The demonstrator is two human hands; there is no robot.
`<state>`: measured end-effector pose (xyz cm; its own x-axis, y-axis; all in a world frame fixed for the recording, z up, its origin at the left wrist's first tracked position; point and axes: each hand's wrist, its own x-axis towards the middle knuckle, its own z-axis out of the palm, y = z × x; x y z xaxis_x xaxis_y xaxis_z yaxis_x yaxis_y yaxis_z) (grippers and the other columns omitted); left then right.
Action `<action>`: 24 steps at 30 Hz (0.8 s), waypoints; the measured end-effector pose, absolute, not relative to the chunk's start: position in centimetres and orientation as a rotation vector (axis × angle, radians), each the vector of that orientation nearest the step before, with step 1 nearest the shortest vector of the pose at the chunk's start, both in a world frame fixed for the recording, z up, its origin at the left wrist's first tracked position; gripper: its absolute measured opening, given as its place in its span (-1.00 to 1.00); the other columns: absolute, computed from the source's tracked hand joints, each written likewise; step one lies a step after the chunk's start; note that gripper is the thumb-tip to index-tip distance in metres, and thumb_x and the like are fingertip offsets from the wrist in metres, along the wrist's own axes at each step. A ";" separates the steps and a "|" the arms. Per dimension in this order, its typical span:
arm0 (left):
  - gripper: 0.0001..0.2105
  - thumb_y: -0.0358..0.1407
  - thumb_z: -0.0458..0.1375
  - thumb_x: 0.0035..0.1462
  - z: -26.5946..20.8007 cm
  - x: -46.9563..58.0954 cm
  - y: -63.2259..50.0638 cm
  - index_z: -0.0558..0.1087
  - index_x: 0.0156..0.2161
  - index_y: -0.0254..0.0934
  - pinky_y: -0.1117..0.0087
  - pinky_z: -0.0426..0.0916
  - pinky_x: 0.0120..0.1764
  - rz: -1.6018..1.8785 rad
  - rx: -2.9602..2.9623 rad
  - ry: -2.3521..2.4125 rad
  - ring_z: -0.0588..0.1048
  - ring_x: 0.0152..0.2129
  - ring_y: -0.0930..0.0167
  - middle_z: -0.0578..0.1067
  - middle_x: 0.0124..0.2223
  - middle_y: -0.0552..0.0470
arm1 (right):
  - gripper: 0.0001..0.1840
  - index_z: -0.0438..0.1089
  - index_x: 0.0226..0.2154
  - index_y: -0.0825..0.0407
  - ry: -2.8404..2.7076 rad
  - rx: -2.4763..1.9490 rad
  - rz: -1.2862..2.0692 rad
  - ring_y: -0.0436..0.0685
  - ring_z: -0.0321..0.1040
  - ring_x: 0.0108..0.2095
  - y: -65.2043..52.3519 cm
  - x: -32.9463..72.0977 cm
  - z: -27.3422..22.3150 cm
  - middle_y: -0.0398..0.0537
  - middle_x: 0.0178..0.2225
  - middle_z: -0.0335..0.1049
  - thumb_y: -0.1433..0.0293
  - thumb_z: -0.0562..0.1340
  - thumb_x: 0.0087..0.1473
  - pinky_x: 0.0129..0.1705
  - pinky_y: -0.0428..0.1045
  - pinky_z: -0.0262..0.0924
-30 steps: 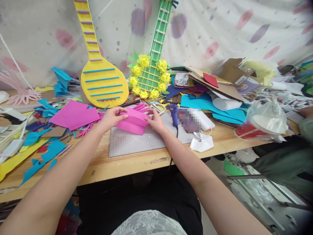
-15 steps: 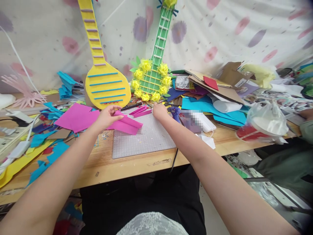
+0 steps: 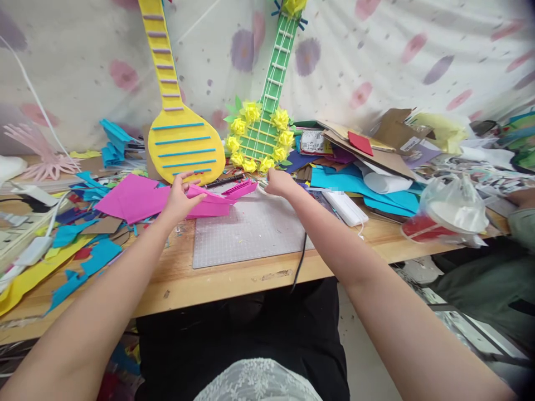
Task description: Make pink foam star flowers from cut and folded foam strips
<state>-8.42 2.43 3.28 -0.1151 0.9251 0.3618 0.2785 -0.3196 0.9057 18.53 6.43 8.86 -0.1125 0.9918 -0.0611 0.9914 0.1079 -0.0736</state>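
Observation:
My left hand (image 3: 180, 197) is closed on a folded piece of magenta paper (image 3: 215, 207), thumb on the near side. Its edge reaches over the grey cutting mat (image 3: 234, 239). A narrow pleated magenta strip (image 3: 241, 189) lies just beyond it. My right hand (image 3: 281, 183) is closed at the far edge of the mat, its fingers largely turned away from view. At its fingertips shows a small pale, looped thing (image 3: 263, 188), too unclear to name. More flat magenta paper (image 3: 129, 199) lies left of my left hand.
A yellow paper instrument (image 3: 186, 145) and a green one with yellow flowers (image 3: 262, 133) lean at the back. Blue scraps (image 3: 98, 259) lie left. A cardboard pile (image 3: 368, 147), white power bank (image 3: 346, 209) and bagged cup (image 3: 443, 217) are right. A co-worker's sleeve (image 3: 522, 228) shows far right.
My right hand has moved slightly up and right, and the pale looped thing now shows at its fingers. The folded magenta paper has tilted and shifted a little left with my left hand.

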 end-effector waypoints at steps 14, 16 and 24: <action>-0.40 -0.36 0.32 -0.24 5.1 -8.8 2.0 0.31 0.01 -0.23 0.44 0.36 -0.35 1.461 1.412 1.292 0.48 -0.42 0.43 0.49 -0.42 0.08 | -0.64 0.32 -0.17 0.17 -2.050 -1.938 0.234 0.20 0.34 -0.15 6.1 19.1 9.5 0.19 -0.14 0.36 0.28 0.20 0.00 -0.18 0.02 0.21; -0.42 -0.35 0.31 -0.24 5.2 -9.0 1.7 0.33 -0.01 -0.25 0.45 0.36 -0.37 1.445 1.382 1.303 0.48 -0.43 0.44 0.50 -0.41 0.07 | -0.62 0.32 -0.25 0.12 -1.980 -1.797 0.521 0.14 0.34 -0.23 5.9 18.9 9.5 0.10 -0.23 0.39 0.16 0.22 -0.01 -0.24 -0.02 0.20; -0.47 -0.38 0.32 -0.28 5.2 -9.9 1.4 0.38 -0.08 -0.29 0.51 0.27 -0.48 1.398 1.270 1.359 0.44 -0.53 0.49 0.46 -0.50 0.14 | -0.52 0.28 -0.36 0.10 -2.270 -0.973 1.531 -0.07 0.22 -0.44 3.4 19.8 8.3 -0.07 -0.40 0.33 -0.02 0.17 0.00 -0.47 -0.15 0.10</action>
